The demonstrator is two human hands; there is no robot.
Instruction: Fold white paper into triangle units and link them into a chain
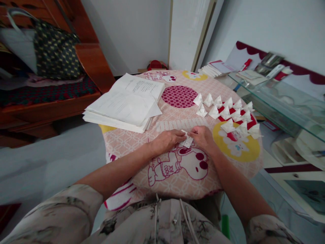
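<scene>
Roughly fourteen folded paper shapes (214, 112), one paper stack (122, 108), one paper slip (187, 140).

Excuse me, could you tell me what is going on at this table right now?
A person seated at a round table with a cartoon-print cloth is handling a small piece of paper, pinched between the left hand and the right hand and held against the cloth. To the right, white folded paper shapes lie in rows on the table. A stack of printed sheets sits at the far left.
</scene>
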